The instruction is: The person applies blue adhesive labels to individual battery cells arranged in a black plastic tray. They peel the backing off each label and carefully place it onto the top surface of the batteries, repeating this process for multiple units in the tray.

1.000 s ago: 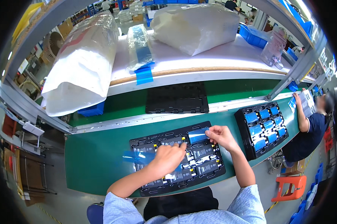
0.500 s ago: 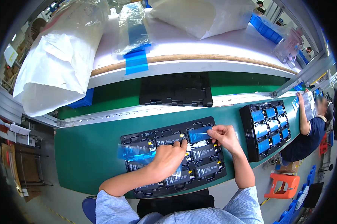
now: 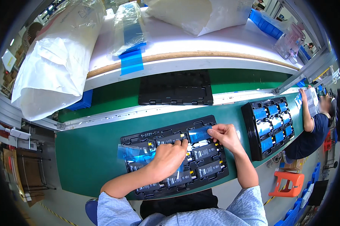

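In front of me lies a black plastic tray (image 3: 139, 138) with several flat black batteries (image 3: 209, 169) in its pockets. Between thumb and fingers, my right hand (image 3: 227, 137) pinches the right edge of a small blue film (image 3: 199, 134) over the far right battery. My left hand (image 3: 169, 156) is over the tray's middle with its fingers curled down beside that battery's pocket; what they hold, if anything, is hidden. Loose blue film (image 3: 130, 151) covers part of the left batteries, and a clear shiny strip shows under my left hand.
A stack of black trays (image 3: 249, 132) with blue-covered batteries stands right on the green table (image 3: 87, 158). An empty black tray (image 3: 175, 88) lies beyond. Above are a shelf (image 3: 177, 47), a white bag (image 3: 51, 71) and wrapped film (image 3: 129, 30). A co-worker (image 3: 313, 124) works far right.
The blue film under my right hand lies a little flatter over the far right battery. Both hands have shifted only slightly, and the view has moved a little.
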The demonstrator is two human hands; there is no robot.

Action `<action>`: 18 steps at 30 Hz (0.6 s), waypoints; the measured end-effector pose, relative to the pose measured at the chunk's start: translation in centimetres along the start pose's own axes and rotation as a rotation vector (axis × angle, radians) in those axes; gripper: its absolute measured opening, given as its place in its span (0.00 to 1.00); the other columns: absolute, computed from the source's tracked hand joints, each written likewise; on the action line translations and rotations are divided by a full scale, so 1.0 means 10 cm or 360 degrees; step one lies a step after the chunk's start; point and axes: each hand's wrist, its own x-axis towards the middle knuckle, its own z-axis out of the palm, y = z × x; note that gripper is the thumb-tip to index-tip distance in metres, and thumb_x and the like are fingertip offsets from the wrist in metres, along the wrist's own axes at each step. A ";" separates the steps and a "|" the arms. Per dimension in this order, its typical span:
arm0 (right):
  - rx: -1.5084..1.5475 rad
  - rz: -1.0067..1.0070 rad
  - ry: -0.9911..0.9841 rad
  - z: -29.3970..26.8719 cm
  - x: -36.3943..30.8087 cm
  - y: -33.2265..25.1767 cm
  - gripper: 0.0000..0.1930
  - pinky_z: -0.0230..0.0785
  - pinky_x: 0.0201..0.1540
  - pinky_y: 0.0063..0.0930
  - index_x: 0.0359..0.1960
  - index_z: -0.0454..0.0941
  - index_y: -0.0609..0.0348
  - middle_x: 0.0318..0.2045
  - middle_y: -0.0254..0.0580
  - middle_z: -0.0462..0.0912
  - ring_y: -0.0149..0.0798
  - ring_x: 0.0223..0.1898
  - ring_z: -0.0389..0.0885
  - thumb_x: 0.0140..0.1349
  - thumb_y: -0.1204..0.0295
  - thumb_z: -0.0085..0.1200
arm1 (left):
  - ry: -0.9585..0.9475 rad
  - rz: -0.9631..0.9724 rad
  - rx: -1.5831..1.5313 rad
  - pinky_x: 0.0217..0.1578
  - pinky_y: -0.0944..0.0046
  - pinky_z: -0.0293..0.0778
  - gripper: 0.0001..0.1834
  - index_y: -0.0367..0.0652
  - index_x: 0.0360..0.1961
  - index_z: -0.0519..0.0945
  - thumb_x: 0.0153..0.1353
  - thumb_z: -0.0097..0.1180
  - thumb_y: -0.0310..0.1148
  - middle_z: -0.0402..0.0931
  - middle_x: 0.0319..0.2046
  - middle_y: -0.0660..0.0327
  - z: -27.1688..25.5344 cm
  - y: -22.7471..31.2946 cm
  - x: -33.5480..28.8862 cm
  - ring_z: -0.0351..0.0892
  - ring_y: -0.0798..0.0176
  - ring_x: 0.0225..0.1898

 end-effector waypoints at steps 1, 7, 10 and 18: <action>0.0005 0.0002 -0.0001 0.00 0.00 0.00 0.12 0.68 0.25 0.16 0.34 0.83 0.68 0.22 0.33 0.81 0.21 0.22 0.75 0.60 0.69 0.62 | 0.0002 0.0002 -0.0007 0.21 0.58 0.76 0.17 0.34 0.47 0.74 0.63 0.52 0.36 0.77 0.25 0.53 0.00 0.00 0.00 0.81 0.52 0.23; -0.0020 0.0000 0.0001 0.01 0.00 -0.01 0.11 0.68 0.25 0.16 0.34 0.83 0.69 0.21 0.33 0.81 0.21 0.22 0.75 0.60 0.69 0.62 | -0.0002 -0.0002 -0.0036 0.21 0.57 0.76 0.15 0.34 0.45 0.74 0.63 0.52 0.35 0.77 0.25 0.53 -0.01 0.00 0.02 0.81 0.51 0.23; -0.0022 -0.0022 0.0004 0.01 -0.01 0.00 0.12 0.65 0.23 0.15 0.33 0.83 0.67 0.20 0.31 0.80 0.21 0.21 0.74 0.60 0.68 0.62 | 0.0009 -0.0009 -0.0047 0.21 0.56 0.76 0.15 0.34 0.45 0.74 0.63 0.52 0.35 0.77 0.26 0.52 -0.01 0.00 0.02 0.81 0.50 0.24; -0.0020 -0.0022 0.0007 0.00 0.00 0.00 0.12 0.67 0.24 0.16 0.33 0.83 0.68 0.20 0.32 0.81 0.21 0.21 0.74 0.60 0.68 0.62 | 0.0086 -0.0041 -0.0075 0.22 0.56 0.76 0.15 0.35 0.47 0.74 0.63 0.52 0.34 0.76 0.26 0.53 0.01 0.01 0.06 0.81 0.50 0.24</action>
